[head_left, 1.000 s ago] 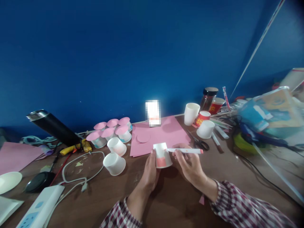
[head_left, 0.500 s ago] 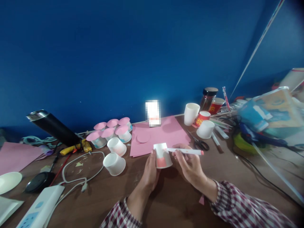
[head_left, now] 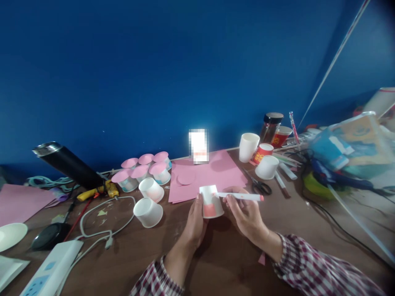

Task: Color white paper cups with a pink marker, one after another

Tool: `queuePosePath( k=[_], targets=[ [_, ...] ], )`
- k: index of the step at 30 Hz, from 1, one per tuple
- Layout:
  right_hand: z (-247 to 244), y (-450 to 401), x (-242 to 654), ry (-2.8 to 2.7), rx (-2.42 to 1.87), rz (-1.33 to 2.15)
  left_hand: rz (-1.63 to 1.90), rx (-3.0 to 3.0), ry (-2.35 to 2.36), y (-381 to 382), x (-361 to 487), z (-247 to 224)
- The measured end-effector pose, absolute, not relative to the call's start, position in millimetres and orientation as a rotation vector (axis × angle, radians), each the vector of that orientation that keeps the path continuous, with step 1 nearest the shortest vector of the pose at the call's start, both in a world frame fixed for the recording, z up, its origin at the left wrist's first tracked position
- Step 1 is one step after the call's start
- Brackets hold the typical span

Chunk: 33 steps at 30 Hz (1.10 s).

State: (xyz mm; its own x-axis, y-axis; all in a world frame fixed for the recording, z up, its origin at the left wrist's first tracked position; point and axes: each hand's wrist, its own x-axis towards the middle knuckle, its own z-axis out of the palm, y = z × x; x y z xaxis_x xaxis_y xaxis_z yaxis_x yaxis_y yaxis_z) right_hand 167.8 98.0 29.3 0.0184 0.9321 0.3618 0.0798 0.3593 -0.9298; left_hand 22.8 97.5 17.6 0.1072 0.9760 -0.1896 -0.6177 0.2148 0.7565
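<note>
The paper cup (head_left: pixel 210 201) is tilted, its narrower end up and its wider end toward the person; the side wall is white above, with a coral block low on the left of the visible face and a paler patch to its right; it is held just in front of the pink paper sheets (head_left: pixel 212 168), over the brown table (head_left: pixel 225 259).

The left hand (head_left: pixel 194 222) grasps the cup from its left, thumb along the near wall, the other fingers mostly hidden behind; the right hand (head_left: pixel 247 213), in front of the sheets' right part, pinches a white felt-tip marker (head_left: pixel 247 197) with thumb and bent fingers, leaving only the barrel's thickness between them; the coral end points right and the other end meets, or nearly meets, the cup's right side, too fine to tell which.

Left of the sheets stand the pink-topped cups (head_left: pixel 141 170) and, nearer the person, two plain white cups (head_left: pixel 148 212); just right of the sheets lie the scissors (head_left: pixel 262 187).

Compared with half a second ago, both hands, cup and marker keep almost the same pose; the things at far left sit a sliver further left; I cannot make out any growth in the coral block.
</note>
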Motion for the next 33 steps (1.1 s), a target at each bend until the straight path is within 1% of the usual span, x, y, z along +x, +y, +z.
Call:
queuePosePath(
  k=[8, 19, 33],
  targets=[
    [28, 98, 170, -1.446, -1.045, 0.809, 1.283, 0.557, 0.778, 97, 23, 19],
    [32, 95, 167, -1.424, -1.037, 0.848, 1.286, 0.567, 0.788, 97, 23, 20],
    [37, 98, 169, -1.467, -1.071, 0.734, 1.273, 0.550, 0.768, 98, 22, 19]
  ],
)
